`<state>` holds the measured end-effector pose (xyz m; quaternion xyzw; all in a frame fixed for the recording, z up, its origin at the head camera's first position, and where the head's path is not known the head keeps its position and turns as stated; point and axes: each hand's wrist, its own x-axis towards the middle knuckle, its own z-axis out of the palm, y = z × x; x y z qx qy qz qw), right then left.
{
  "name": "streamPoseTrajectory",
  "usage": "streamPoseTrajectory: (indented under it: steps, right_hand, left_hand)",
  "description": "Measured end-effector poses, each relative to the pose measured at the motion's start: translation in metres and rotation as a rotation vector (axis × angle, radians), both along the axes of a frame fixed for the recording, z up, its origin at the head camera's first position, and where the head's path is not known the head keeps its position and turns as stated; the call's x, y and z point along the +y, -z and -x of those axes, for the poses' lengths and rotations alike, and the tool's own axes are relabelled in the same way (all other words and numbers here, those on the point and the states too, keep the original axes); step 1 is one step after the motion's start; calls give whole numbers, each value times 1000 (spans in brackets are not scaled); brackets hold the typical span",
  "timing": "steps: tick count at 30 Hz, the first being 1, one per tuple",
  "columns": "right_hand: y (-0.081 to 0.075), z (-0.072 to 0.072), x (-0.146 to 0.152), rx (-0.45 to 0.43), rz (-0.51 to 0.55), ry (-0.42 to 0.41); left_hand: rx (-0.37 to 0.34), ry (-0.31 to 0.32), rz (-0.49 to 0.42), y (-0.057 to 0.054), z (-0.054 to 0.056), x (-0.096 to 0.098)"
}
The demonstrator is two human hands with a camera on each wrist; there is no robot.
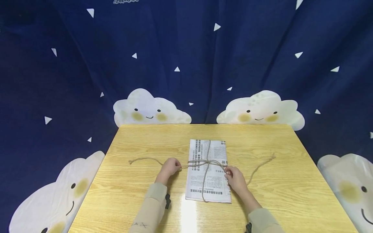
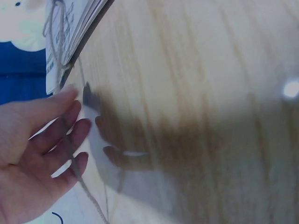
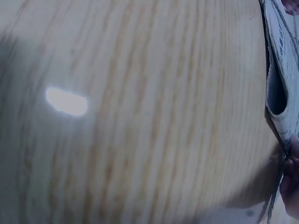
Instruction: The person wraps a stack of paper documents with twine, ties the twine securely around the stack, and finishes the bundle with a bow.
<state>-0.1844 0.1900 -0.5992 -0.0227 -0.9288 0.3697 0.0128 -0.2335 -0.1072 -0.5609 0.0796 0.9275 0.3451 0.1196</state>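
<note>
A folded newspaper bundle lies on the wooden table, brown twine running lengthwise and crosswise over it. The strands meet in a knot with loops near the bundle's middle. To the left of the bundle, my left hand pinches the twine between thumb and finger; in the left wrist view that strand trails down across the fingers. At the right edge, my right hand pinches the twine on that side. The right wrist view catches only part of this hand, beside the folded paper edge.
One loose twine end stretches left over the table; another end runs out to the right. Behind the table hangs a dark blue curtain with white triangles and smiling clouds.
</note>
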Motion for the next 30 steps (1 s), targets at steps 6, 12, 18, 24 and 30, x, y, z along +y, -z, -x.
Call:
streamPoseTrajectory:
  steps: [6,12,18,24,30]
  right_hand:
    - [0,-2,0,-6,4,5]
    - [1,-2,0,-5,12,8]
    - [1,-2,-2,3,7,10]
    - [2,-2,-1,1,-3,11]
    - [3,-2,-1,-8,3,10]
  left_hand:
    - [81,-109,-299,-1,10,15]
    - [13,-176,-733,-5,13,44]
    - [-46,-237,-963,-23,11,69]
    - [-47,-226,-1012,-7,21,85]
    - [57,-144,-985,13,29,95]
